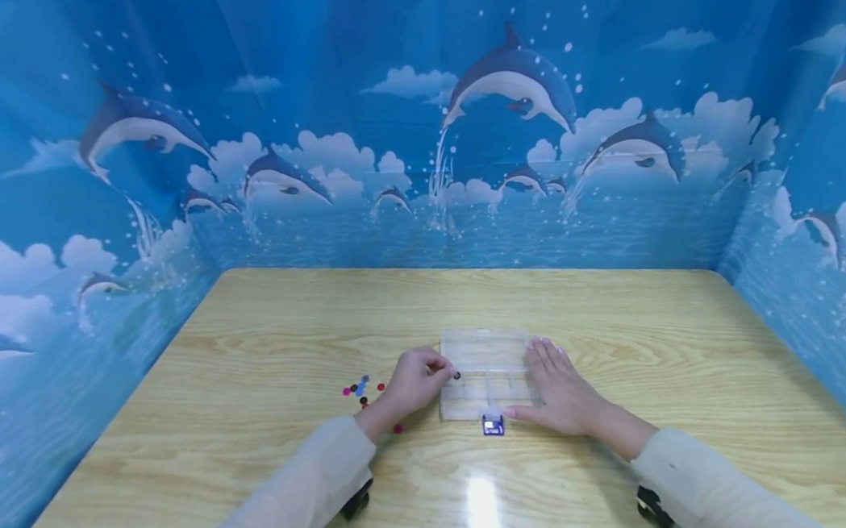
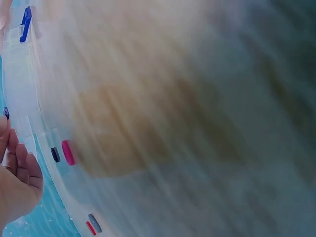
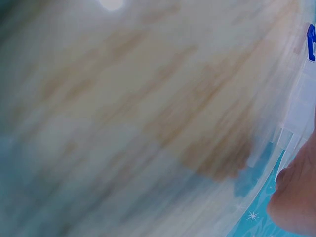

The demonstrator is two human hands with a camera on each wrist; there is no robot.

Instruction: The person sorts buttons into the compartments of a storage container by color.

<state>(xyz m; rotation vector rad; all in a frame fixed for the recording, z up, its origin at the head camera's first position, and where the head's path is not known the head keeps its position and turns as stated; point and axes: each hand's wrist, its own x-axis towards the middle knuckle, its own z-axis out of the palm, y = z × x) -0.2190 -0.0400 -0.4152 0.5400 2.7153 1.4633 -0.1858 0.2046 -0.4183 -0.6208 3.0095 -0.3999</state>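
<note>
A clear plastic compartment box (image 1: 468, 407) lies on the table with its lid (image 1: 482, 347) folded back. At the box's left side, my left hand (image 1: 417, 380) pinches a small black button-like disc (image 1: 456, 376) between thumb and fingertips, over the compartments. The same disc (image 2: 6, 113) shows at the edge of the left wrist view. My right hand (image 1: 565, 392) rests along the right side of the box with its fingers straight, covering part of that edge. A blue clasp (image 1: 493, 425) sticks out at the box's front.
Several small discs lie loose left of the box, among them a pink disc (image 1: 347, 391), a red disc (image 1: 381, 387) and a blue disc (image 1: 360, 389). Another red disc (image 1: 398, 429) lies near the left wrist. A dolphin-print curtain (image 1: 420, 216) surrounds the wooden table (image 1: 288, 321).
</note>
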